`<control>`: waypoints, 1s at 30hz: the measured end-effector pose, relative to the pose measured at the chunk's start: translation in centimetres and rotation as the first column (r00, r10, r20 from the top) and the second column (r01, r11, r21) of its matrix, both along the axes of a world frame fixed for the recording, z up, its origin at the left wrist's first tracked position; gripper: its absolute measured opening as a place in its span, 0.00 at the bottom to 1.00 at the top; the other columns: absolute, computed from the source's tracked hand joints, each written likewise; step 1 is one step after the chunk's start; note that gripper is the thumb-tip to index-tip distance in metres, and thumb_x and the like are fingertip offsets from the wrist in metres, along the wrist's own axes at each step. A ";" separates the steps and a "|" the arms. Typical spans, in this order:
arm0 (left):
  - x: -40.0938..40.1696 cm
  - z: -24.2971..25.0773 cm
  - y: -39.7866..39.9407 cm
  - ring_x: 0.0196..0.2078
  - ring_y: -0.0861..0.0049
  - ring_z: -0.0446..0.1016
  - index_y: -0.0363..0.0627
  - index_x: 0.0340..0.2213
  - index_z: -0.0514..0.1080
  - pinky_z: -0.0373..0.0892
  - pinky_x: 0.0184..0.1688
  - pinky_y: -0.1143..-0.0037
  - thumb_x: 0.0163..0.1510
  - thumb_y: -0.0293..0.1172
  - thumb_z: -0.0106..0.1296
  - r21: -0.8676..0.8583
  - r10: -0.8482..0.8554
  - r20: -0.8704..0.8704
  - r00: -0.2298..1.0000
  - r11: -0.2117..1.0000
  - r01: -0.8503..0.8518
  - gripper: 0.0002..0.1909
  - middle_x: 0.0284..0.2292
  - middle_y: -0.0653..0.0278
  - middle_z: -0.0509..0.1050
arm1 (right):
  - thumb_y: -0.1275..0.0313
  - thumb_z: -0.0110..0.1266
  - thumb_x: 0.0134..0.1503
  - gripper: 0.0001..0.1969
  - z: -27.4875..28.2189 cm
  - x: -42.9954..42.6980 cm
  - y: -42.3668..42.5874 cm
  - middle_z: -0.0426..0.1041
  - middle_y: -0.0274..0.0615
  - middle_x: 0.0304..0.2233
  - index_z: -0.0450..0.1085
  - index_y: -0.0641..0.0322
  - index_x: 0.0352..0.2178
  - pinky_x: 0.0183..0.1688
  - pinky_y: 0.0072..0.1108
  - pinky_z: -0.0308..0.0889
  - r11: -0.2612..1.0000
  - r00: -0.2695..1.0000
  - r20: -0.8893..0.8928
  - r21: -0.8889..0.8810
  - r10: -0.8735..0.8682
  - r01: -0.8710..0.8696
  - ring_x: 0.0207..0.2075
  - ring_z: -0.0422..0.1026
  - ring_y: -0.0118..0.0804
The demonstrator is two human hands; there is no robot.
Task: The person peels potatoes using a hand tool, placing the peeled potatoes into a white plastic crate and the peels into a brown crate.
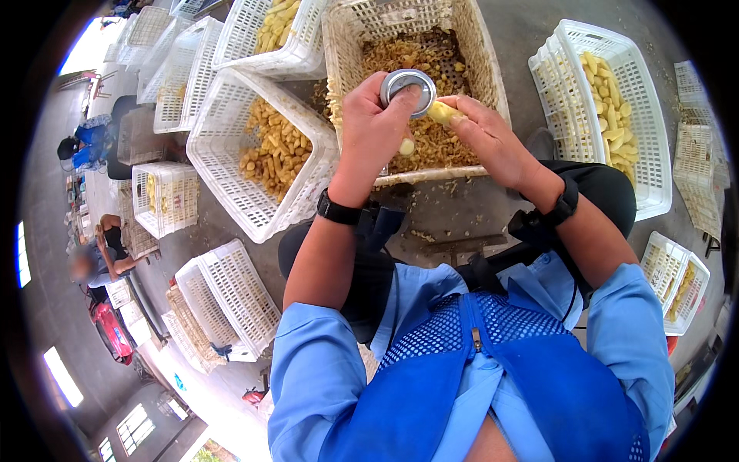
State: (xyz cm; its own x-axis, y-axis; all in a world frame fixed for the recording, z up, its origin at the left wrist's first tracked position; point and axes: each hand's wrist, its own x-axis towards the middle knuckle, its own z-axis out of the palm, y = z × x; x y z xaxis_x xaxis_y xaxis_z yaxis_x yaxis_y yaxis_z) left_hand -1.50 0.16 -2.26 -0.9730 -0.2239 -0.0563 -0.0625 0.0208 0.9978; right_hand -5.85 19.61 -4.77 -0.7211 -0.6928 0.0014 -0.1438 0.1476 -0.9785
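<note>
My left hand [372, 118] grips a round, silver-rimmed metal scraper [409, 92], with the thumb pressed onto its face. Against its right edge is a peeled yellow root piece [444, 113], pinched in the fingers of my right hand [485, 136]. A pale round end [407, 146] pokes out below my left palm; I cannot tell what it belongs to. Both hands are above a dirty white plastic crate [496, 75] that holds brownish-yellow peelings [418, 147].
At left, a white crate [231, 173] holds brownish-yellow root pieces [277, 153]. Smooth yellow peeled pieces [609, 110] fill part of the right crate [652, 144]. More crates [231, 300] stand at lower left. Two other people [95, 141] [107, 260] are farther left.
</note>
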 end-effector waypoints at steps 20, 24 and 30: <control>0.2 -0.9 1.1 0.20 0.91 0.64 0.37 0.29 0.73 0.60 0.20 0.83 0.59 0.29 0.55 -0.079 -0.034 0.034 0.999 0.996 0.036 0.08 0.22 0.73 0.69 | 0.69 0.49 0.57 0.15 -0.4 -0.1 0.1 0.68 0.32 0.27 0.62 0.62 0.46 0.20 0.14 0.56 1.000 0.783 0.621 0.022 -0.023 0.012 0.22 0.64 0.18; 0.3 -1.1 1.2 0.21 0.90 0.64 0.36 0.30 0.74 0.61 0.22 0.81 0.58 0.29 0.56 -0.117 -0.042 0.051 0.998 0.992 0.048 0.08 0.21 0.71 0.70 | 0.69 0.49 0.57 0.14 -0.6 -0.1 0.0 0.69 0.31 0.26 0.63 0.61 0.44 0.18 0.13 0.56 1.000 0.777 0.630 0.019 -0.026 0.018 0.20 0.64 0.18; 0.3 -1.5 1.5 0.19 0.81 0.69 0.38 0.30 0.73 0.64 0.22 0.73 0.55 0.31 0.58 -0.333 -0.062 -0.032 0.998 0.942 0.048 0.08 0.19 0.65 0.70 | 0.70 0.50 0.56 0.07 -0.9 -0.2 0.1 0.66 0.29 0.23 0.63 0.57 0.36 0.15 0.13 0.52 0.999 0.725 0.688 0.009 -0.032 0.035 0.16 0.60 0.18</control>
State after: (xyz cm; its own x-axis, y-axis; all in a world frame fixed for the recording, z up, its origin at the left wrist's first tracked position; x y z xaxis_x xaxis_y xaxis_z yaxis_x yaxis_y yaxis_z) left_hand -1.24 1.63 -3.78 -0.9842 -0.1688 0.0527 -0.0105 0.3537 0.9353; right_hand -6.08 19.69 -5.62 -0.5483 -0.6696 -0.5011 0.5742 0.1342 -0.8076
